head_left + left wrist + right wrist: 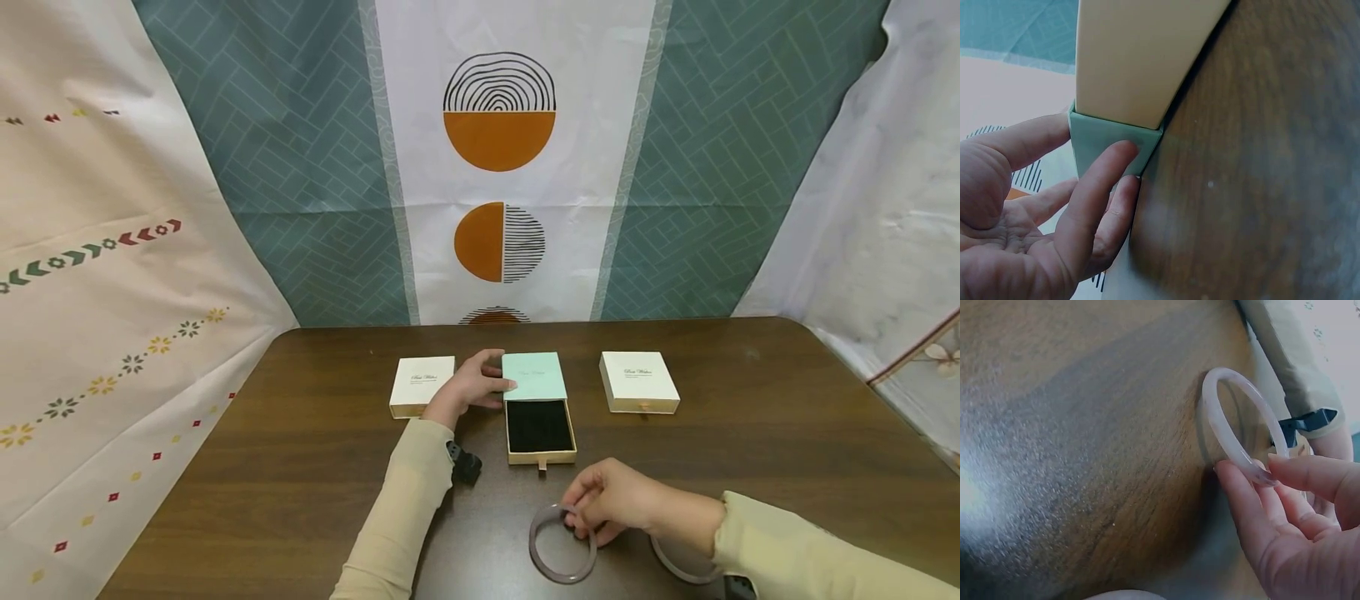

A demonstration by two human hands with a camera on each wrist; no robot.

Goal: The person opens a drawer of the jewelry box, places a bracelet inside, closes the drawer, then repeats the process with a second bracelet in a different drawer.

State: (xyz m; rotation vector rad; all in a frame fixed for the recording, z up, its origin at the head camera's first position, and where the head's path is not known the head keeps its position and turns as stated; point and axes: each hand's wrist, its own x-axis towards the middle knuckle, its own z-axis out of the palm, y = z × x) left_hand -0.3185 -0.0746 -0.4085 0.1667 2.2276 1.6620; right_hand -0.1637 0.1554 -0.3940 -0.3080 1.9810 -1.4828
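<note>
Lower right of the head view, your right wrist (pixel 693 512) hides the upper part of a second bangle (pixel 675 572). Near center, your left hand (pixel 474 383) covers a corner of a white box (pixel 420 373); lettering (pixel 532 373) on the mint box (pixel 536 389) is illegible. In your left wrist view, the top edge crops the cream drawer (pixel 1135 62).

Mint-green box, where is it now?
In the head view, the mint-green box lies slightly right of centre on the table, between two white boxes, held by the left hand.
</note>
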